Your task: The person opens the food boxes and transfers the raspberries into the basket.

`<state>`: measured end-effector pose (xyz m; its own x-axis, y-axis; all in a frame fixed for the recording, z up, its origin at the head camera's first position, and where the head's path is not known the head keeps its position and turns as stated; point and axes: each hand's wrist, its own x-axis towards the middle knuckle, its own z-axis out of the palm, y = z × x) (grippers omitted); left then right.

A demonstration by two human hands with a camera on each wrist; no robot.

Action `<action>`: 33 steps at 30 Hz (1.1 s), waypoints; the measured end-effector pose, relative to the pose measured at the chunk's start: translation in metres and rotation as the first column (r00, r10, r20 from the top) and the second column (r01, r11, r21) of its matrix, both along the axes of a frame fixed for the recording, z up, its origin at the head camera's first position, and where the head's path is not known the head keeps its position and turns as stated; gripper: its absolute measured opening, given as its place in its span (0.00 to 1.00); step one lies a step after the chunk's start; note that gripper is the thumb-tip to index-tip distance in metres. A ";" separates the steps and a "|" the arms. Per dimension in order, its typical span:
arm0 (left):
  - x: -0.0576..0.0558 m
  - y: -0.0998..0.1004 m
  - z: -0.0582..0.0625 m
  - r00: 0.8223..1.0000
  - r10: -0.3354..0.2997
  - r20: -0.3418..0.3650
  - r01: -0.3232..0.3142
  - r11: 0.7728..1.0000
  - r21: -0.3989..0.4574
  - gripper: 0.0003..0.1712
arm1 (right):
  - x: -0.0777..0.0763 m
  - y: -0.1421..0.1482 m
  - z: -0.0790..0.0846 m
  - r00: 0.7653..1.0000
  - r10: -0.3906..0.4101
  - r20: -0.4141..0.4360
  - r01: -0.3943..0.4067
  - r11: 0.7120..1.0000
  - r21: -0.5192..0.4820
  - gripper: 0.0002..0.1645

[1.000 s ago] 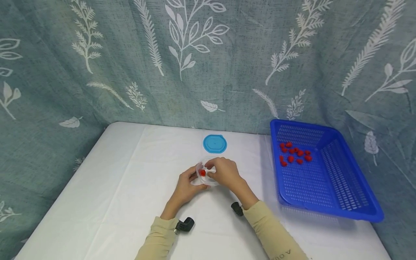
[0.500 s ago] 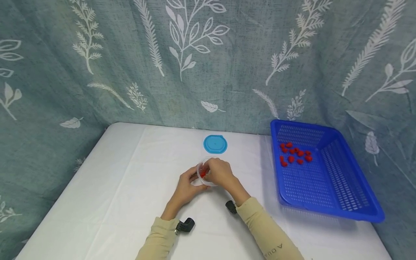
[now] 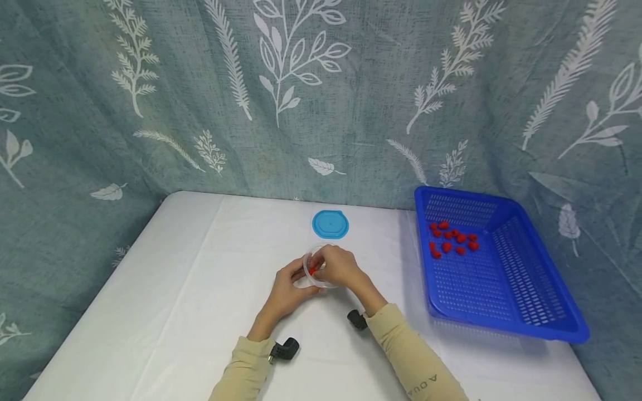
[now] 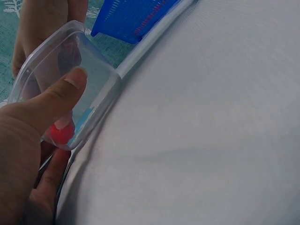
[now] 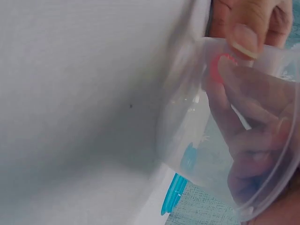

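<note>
A clear plastic tub (image 3: pixel 307 266) stands on the white table, its mouth showing in the head view. My left hand (image 3: pixel 287 292) grips it from the left side, the thumb lying along the outer wall in the left wrist view. Into the tub reaches my right hand (image 3: pixel 341 267). Its thumb and a finger pinch a small rounded red piece (image 5: pixel 217 69) low inside, seen through the clear wall in the right wrist view. The same red piece (image 4: pixel 62 133) shows near the tub's bottom in the left wrist view. In the head view the fingers partly hide it.
Behind the tub lies a round blue lid (image 3: pixel 330 224). A blue perforated basket (image 3: pixel 481 289) with several small red pieces (image 3: pixel 461 238) stands at the right of the white table (image 3: pixel 190 289). A patterned curtain (image 3: pixel 321 100) hangs along the back.
My right hand has moved slightly left and down into the tub, its fingers coming together on the red piece. The left hand keeps its grip; the view has shifted slightly.
</note>
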<state>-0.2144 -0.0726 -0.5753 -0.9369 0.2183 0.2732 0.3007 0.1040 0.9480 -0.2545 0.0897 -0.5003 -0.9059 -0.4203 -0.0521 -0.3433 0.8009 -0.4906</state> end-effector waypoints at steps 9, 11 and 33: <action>-0.003 0.003 -0.005 0.999 -0.004 -0.047 0.004 1.000 -0.014 0.43 | -0.001 0.011 0.005 0.997 0.039 0.063 -0.028 0.986 -0.166 0.08; -0.004 0.004 -0.005 0.999 -0.004 -0.051 0.004 1.000 -0.019 0.43 | -0.001 0.013 0.006 0.996 0.055 0.064 -0.041 0.979 -0.201 0.08; 0.000 0.001 -0.003 0.999 0.027 0.034 -0.026 0.999 -0.034 0.48 | 0.011 0.050 0.052 0.991 0.130 0.029 -0.099 0.864 -0.493 0.15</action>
<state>-0.2146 -0.0715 -0.5786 -0.9511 0.2019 0.2337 0.2646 0.1430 0.9537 -0.2432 0.1399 -0.4481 -0.8516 -0.5064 0.1355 -0.3757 0.4093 -0.8315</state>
